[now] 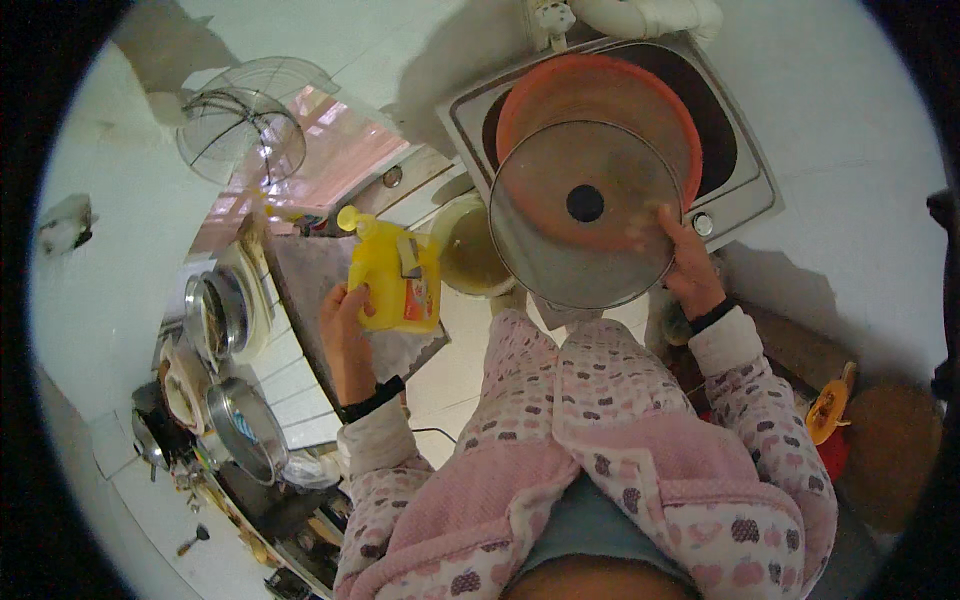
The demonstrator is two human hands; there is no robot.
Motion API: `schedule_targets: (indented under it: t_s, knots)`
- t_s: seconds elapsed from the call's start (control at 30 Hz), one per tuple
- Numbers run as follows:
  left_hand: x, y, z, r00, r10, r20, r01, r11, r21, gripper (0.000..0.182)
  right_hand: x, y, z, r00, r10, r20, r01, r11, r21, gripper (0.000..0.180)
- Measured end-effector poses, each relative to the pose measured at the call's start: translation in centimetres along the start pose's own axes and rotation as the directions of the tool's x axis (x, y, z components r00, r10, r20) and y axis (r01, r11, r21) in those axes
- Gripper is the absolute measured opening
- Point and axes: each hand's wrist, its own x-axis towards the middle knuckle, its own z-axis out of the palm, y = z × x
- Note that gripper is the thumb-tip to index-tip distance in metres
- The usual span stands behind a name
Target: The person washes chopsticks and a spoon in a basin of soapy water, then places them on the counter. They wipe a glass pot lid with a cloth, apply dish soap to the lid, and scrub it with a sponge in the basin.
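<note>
My left hand (349,341) grips a yellow plastic bottle (382,277) with a yellow cap, which looks like dish soap; its label bears writing. In my right hand (694,270) is a round glass pot lid (547,255) with a dark knob, held by its right rim. The lid overlaps the front of an orange plastic basin (694,157), which sits in the stainless steel sink (750,187). Through the glass, the basin's edge and some of my fingers show.
Below the sink's left side stands a pale bucket (472,255). Wire strainers (244,139) hang on the wall at upper left. Round metal pans (247,431) stand along the left counter. A white drain pipe (645,15) runs above the sink. An orange object (829,412) is at the right.
</note>
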Motion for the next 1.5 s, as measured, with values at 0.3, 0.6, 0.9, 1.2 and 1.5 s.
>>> schedule_targets:
  t_s: [0.3, 0.6, 0.9, 1.2, 1.5]
  knots:
    - [-6.9, 2.5, 1.0, 0.996, 0.088, 0.018, -0.089, 0.994, 0.056, 0.015, 3.0, -0.3, -2.5, 0.984, 0.118, 0.133, -0.118, 0.993, -0.01, 0.023]
    - [-8.5, 5.0, 2.6, 0.985, 0.109, 0.133, -0.122, 0.988, 0.093, 0.014, 7.6, -3.5, -2.8, 0.984, -0.162, -0.077, 0.164, 0.986, 0.027, 0.029]
    - [-8.0, 8.2, 5.5, 0.939, 0.237, 0.249, -0.283, 0.943, 0.172, 0.027, 10.6, -3.8, -3.0, 0.981, -0.19, -0.045, 0.179, 0.966, -0.186, 0.039]
    - [-7.5, 10.0, 8.3, 0.879, 0.277, 0.388, -0.381, 0.898, 0.221, 0.032, 6.4, -7.1, -1.3, 0.743, -0.482, 0.464, 0.425, -0.195, -0.884, 0.039]
    - [-6.6, 11.1, 10.9, 0.829, 0.33, 0.452, -0.5, 0.8, 0.332, 0.032, 1.2, -10.0, 13.2, 0.412, -0.223, 0.883, 0.91, 0.053, -0.411, 0.029]
